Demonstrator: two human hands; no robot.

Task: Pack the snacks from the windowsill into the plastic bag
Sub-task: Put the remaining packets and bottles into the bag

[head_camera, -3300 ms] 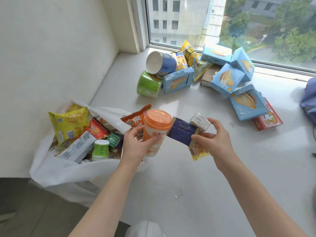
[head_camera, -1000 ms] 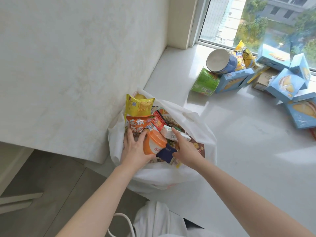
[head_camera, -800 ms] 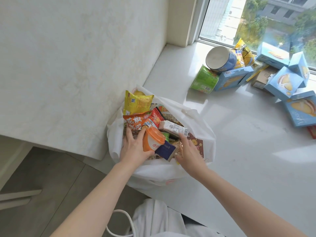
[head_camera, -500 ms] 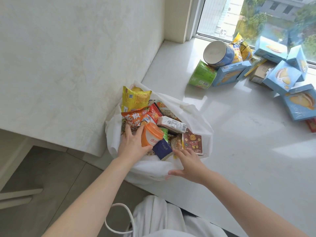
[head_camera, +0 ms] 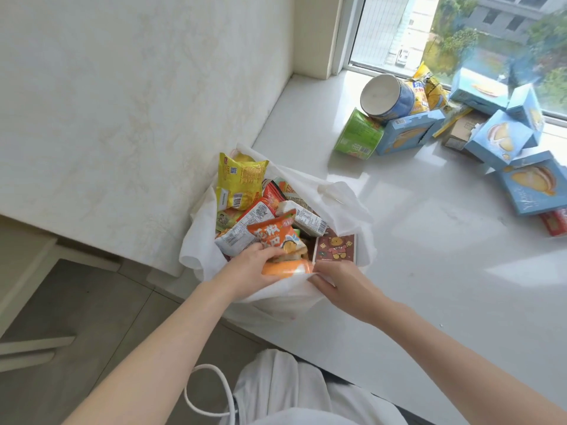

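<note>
The white plastic bag sits at the windowsill's near left edge, stuffed with snack packets. My left hand reaches into it, fingers curled on the orange cup, which lies low in the bag under an orange packet. My right hand pinches the bag's near rim beside a brown bear-print box. A yellow packet stands at the bag's far side. More snacks lie by the window: a blue tub, a green tub and several blue boxes.
The white windowsill runs right from the bag. A wall stands to the left and the window at the back. A red box lies at the right edge. Grey floor and my white-clothed lap are below.
My left hand pushed the orange cup deeper into the bag and an orange packet now lies over it. My right hand left the snacks and took hold of the bag's near rim.
</note>
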